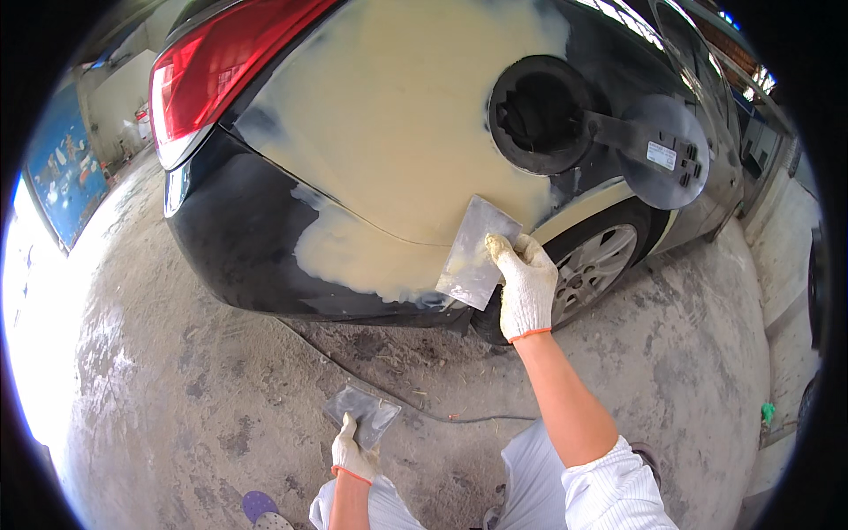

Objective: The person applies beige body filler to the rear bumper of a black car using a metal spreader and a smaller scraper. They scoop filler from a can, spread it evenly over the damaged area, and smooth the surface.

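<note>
In my right hand [527, 281], gloved in white knit with an orange cuff, is a flat grey filler spreader [477, 252]. Its blade lies against or very close to the car's rear quarter, by the bumper seam near the wheel arch. Beige body filler [397, 115] covers much of the black car panel and part of the bumper [238, 230]. Lower down, my left hand [354, 455], gloved the same way, grips a second grey flat plate [364, 413] over the floor, thumb on top. Whether filler lies on that plate is hard to make out.
A fuel filler recess [541, 115] gapes on the panel, its round flap [662, 152] swung out to the right. The rear wheel [596, 272] is beyond my right hand. A dark hose or cable [397, 402] crosses the concrete floor. Purple sanding discs [259, 505] lie lower left.
</note>
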The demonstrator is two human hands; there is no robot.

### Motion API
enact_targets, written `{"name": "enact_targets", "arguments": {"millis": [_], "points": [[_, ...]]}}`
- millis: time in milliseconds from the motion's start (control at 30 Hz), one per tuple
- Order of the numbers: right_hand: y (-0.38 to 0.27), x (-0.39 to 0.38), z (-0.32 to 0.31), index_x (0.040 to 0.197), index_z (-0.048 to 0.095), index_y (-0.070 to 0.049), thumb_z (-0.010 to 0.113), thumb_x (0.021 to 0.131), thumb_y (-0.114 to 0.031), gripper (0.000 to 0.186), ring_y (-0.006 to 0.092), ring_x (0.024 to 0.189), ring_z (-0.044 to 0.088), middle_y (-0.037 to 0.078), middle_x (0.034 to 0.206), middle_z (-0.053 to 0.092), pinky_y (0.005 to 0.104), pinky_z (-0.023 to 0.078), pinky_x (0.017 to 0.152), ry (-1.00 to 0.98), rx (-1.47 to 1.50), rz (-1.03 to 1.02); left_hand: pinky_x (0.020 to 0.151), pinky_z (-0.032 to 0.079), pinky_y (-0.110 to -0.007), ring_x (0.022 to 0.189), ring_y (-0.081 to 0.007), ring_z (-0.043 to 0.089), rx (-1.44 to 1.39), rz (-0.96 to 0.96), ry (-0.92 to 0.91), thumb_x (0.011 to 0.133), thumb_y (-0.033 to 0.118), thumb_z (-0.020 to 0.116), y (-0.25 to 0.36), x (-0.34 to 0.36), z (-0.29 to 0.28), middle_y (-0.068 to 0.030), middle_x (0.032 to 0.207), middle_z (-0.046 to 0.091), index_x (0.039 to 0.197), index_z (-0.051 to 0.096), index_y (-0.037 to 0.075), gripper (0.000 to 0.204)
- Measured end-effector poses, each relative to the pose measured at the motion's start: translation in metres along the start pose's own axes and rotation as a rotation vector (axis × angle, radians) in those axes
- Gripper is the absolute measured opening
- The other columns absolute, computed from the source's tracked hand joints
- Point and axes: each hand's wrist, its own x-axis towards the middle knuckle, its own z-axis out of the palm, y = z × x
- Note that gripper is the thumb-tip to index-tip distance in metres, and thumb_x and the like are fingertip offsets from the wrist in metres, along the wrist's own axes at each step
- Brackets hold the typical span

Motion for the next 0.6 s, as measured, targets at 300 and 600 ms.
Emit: {"name": "enact_targets", "arguments": {"millis": [300,600], "points": [[0.004,0.001,-0.007,0.113,0.075,0.006,0.084,0.098,-0.008,0.023,0.0085,0.086,0.065,0.005,0.1,0.075,0.0267,0.054,0.079,0.013,-0.009,-0.014,0.058,0.057,-0.031,0.089,-0.0236,0.081,-0.043,-0.002,0.118,0.112,0.028,0.069,0.0,-0.004,0.01,-0.0073,0.111,0.081,0.117,0.072,0.008,0.021],[0.008,0.001,-0.014,0.113,0.075,0.006,0.084,0.097,-0.008,0.023,0.0092,0.088,0.066,0.005,0.104,0.077,0.0279,0.055,0.083,0.035,-0.027,-0.042,0.059,0.057,-0.031,0.09,-0.0242,0.08,-0.031,-0.001,0.1,0.113,0.029,0.067,0.0,-0.003,0.008,-0.0069,0.112,0.08,0.116,0.072,0.008,0.021]]}}
